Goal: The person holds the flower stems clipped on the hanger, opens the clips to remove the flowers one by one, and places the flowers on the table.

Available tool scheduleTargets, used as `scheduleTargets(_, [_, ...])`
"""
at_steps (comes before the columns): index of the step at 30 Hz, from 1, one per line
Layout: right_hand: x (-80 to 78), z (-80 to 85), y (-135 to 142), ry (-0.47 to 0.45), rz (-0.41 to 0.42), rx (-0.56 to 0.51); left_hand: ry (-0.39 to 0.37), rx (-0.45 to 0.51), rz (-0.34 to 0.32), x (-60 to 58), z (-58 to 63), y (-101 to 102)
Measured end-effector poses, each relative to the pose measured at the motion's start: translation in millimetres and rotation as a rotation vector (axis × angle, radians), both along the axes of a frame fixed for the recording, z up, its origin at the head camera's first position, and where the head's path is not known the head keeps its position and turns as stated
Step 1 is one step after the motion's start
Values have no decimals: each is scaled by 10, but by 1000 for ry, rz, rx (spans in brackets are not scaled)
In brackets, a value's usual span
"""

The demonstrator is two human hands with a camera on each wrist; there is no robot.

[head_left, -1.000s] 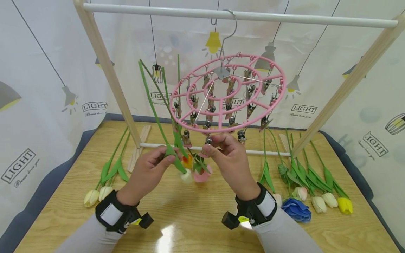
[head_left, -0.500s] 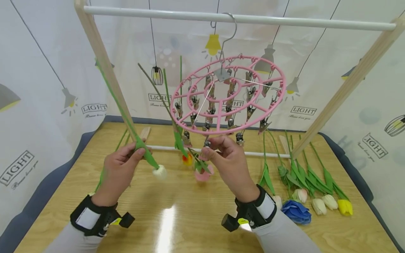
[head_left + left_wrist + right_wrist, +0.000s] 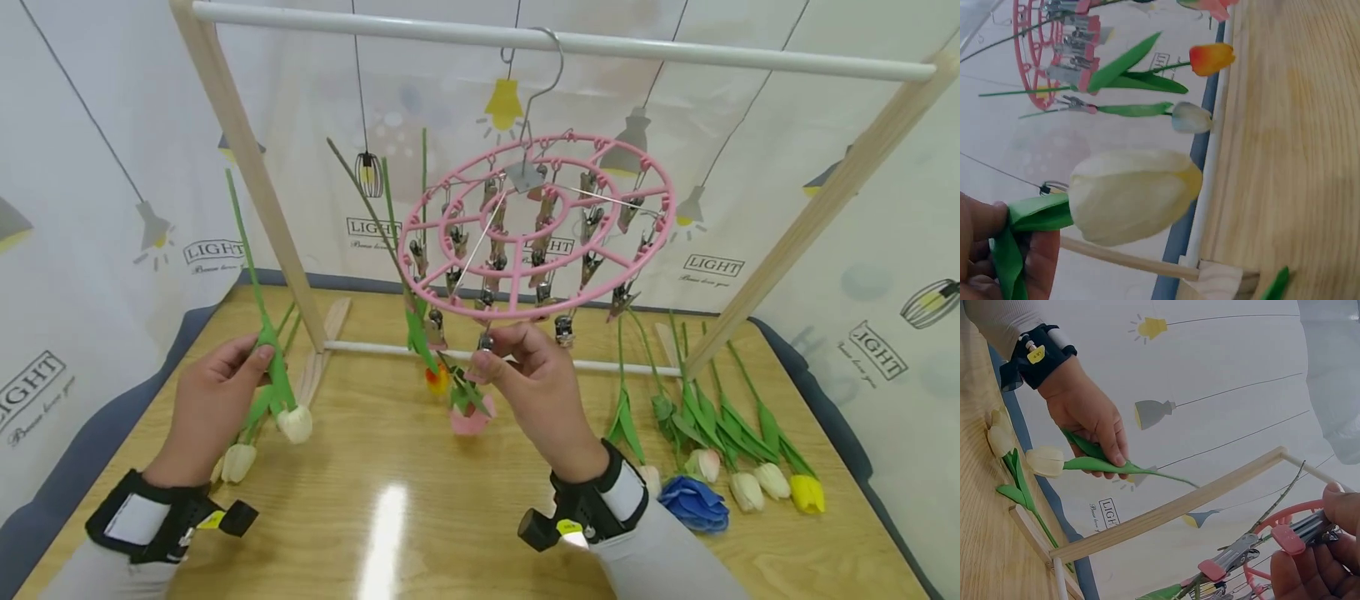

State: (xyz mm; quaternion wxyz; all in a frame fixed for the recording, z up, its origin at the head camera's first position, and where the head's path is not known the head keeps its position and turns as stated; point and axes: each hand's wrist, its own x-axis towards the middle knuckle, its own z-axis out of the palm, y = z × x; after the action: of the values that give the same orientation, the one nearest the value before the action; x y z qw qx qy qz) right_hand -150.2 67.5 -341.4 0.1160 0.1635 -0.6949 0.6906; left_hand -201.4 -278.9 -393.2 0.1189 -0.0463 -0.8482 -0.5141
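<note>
My left hand (image 3: 217, 392) pinches a white tulip (image 3: 295, 424) by its green leaves and stem, flower down and stem pointing up. The bloom fills the middle of the left wrist view. With thumb and fingers, my right hand (image 3: 536, 392) holds a metal clip with pink tips (image 3: 1300, 532) at the near edge of the pink round clip hanger (image 3: 517, 314). From other clips, an orange-red tulip (image 3: 1212, 59), a pale white tulip (image 3: 1192, 117) and a pink flower (image 3: 471, 421) hang head down.
The hanger hooks over the white bar (image 3: 375, 27) of a wooden-sided rack (image 3: 255, 167). White tulips (image 3: 238, 463) lie on the table (image 3: 315, 533) at left. Several tulips and a blue flower (image 3: 693, 503) lie at right. A printed cloth (image 3: 315, 100) stands behind.
My left hand has carried the white tulip leftward, away from the hanger to above the white tulips at left. My right hand stays on the clip.
</note>
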Motion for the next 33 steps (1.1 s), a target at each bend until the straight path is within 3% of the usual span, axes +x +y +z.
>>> scheduleTargets(4, [-1,21,8,-3,-11,5,-106,-101,0,-72,-47,-63])
scheduleTargets(8, [4,20,17,-19,-6,2,-189,-181,-66,-164,-135,-121])
scheduleTargets(13, [-3,4,22,-21,0,-1,-238,-299,-148,-281,-260,-142])
scheduleTargets(23, [15,-24,-3,-13,17,-9,-259,-452,-194,-350,-499,-172])
scheduleTargets(33, [15,-19,-14,-9,31,-13,-224,-484,-181,-398,-600,-174])
